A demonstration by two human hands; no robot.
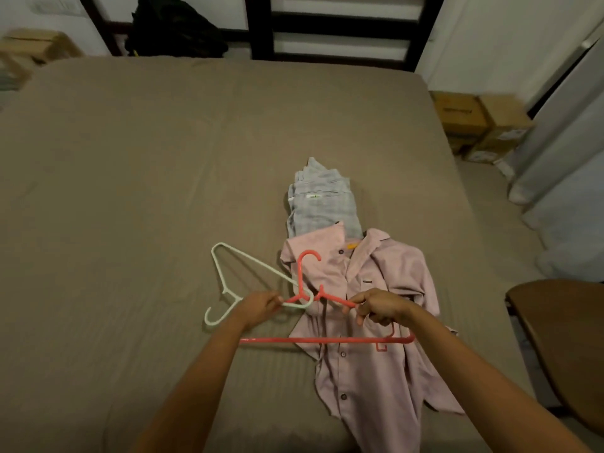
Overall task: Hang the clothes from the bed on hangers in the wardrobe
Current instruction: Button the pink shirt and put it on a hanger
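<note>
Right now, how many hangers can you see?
2. The red hanger, gripped by left hand and right hand over the pink shirt; the white hanger lying on the bed beside it. More may hide under clothes.

Just one cam, head-worn, up at the near edge of the bed [147, 178], looking forward and down across it, wide-angle, pretty close above.

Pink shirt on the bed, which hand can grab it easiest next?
Right, probably. The right hand is directly over the pink shirt. The left hand sits past the shirt's edge, by the white hanger. Both grip the red hanger, so one must let go first.
</note>
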